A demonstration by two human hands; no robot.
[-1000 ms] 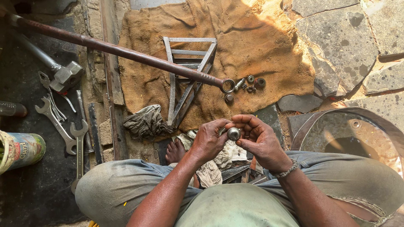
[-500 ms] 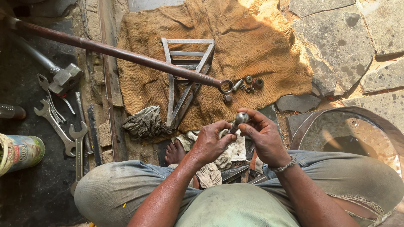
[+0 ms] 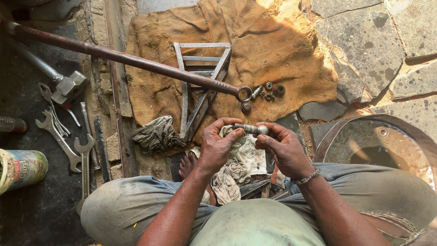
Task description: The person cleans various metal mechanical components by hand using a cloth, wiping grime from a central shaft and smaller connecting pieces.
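I hold a short metal pin level between both hands above my lap: my left hand pinches one end through a pale rag, my right hand grips the rounded end. To my right a round metal basin holds dark liquid.

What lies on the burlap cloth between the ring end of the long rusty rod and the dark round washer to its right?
In the head view, a short bolt and a small nut lie on the burlap cloth between the rod's ring end and the dark washer.

Long rusty rod across burlap
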